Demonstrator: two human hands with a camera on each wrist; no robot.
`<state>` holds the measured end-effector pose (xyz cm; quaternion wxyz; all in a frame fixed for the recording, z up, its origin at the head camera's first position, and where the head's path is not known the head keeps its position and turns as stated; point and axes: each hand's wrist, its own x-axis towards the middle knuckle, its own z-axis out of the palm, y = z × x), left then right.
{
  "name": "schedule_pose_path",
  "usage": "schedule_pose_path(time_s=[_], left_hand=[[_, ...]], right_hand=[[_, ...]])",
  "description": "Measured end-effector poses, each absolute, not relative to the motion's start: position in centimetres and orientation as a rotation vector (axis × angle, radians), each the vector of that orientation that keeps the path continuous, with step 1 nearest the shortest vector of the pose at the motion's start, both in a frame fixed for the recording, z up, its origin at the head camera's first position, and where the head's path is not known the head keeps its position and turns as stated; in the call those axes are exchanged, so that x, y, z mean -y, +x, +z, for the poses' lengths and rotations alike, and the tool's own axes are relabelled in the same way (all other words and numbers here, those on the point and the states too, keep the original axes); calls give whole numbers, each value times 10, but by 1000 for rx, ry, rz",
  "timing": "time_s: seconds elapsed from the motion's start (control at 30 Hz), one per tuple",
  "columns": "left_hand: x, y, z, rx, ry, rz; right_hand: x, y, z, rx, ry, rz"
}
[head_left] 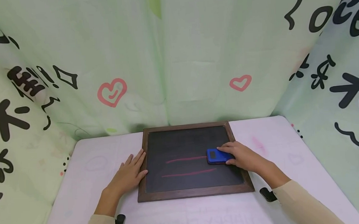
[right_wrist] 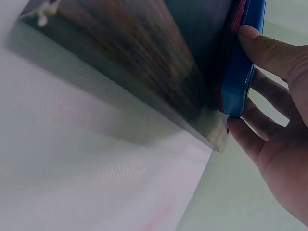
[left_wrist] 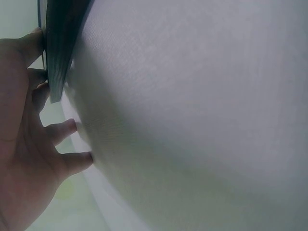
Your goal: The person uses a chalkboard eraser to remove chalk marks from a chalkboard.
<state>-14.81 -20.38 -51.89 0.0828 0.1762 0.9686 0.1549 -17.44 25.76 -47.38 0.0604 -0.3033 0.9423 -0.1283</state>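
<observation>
A small blackboard (head_left: 186, 141) in a brown wooden frame lies on the table, with two pink chalk lines (head_left: 188, 173) across it. My right hand (head_left: 243, 156) grips a blue eraser (head_left: 219, 156) between thumb and fingers, over the right end of the upper line. In the right wrist view, the eraser (right_wrist: 236, 86) shows a dark reddish underside facing the board. On the other side, my left hand (head_left: 128, 174) rests with fairly straight, spread fingers along the left edge of the frame. The left wrist view shows its fingertips at the frame (left_wrist: 62, 53) and on the tabletop.
The white table (head_left: 91, 166) has faint prints on its cover. Pale green curtains (head_left: 192, 58) with hearts and black lettering hang behind and at both sides. Black wrist devices (head_left: 268, 194) sit at both cuffs.
</observation>
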Motion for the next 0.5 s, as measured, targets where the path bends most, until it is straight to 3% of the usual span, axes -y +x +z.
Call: schedule_pose_path(time_s=[0.5], left_hand=[[204, -150, -518, -2890, 534, 442]], right_hand=[[-212, -183, -475, -2797, -976, -346]])
